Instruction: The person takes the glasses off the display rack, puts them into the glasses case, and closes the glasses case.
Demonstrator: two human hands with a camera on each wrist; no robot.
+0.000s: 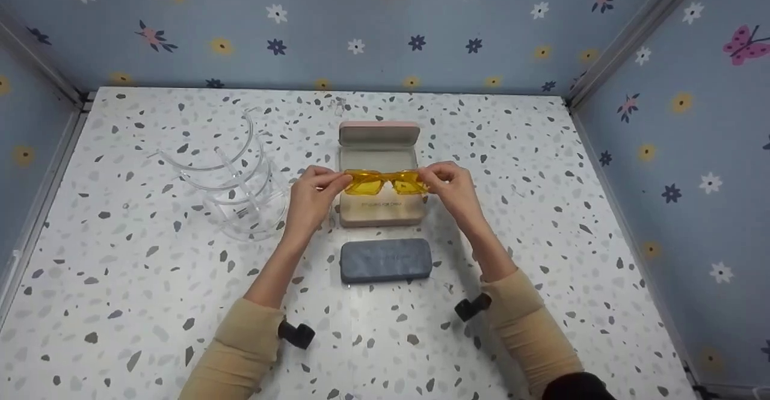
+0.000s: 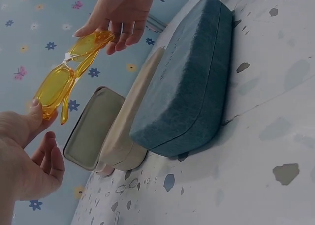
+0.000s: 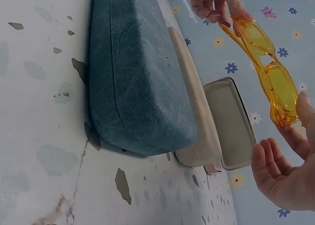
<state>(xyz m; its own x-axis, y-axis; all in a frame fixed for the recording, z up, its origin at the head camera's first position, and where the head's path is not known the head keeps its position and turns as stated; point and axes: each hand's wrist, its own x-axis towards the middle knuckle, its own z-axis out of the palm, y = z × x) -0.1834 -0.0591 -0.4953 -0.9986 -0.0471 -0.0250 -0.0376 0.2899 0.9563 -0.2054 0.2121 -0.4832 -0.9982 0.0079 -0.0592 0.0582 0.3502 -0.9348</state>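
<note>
A pair of yellow sunglasses (image 1: 386, 182) is held up in front of me, one end in each hand. My left hand (image 1: 313, 198) pinches its left end between thumb and fingers. At the right end my right hand (image 1: 455, 194) does the same. In the right wrist view the temples of the sunglasses (image 3: 268, 70) lie folded close behind the lenses. Below them in the head view, a beige glasses case (image 1: 382, 212) has its lid raised at the back. Nearer to me lies a closed blue-grey glasses case (image 1: 385, 260).
To the left stands a clear plastic display rack (image 1: 231, 177) with curved arms. The speckled white table (image 1: 529, 219) is bordered by flowered blue panels (image 1: 325, 21) at the back and sides. Black wrist cameras (image 1: 296, 334) stick out from both sleeves.
</note>
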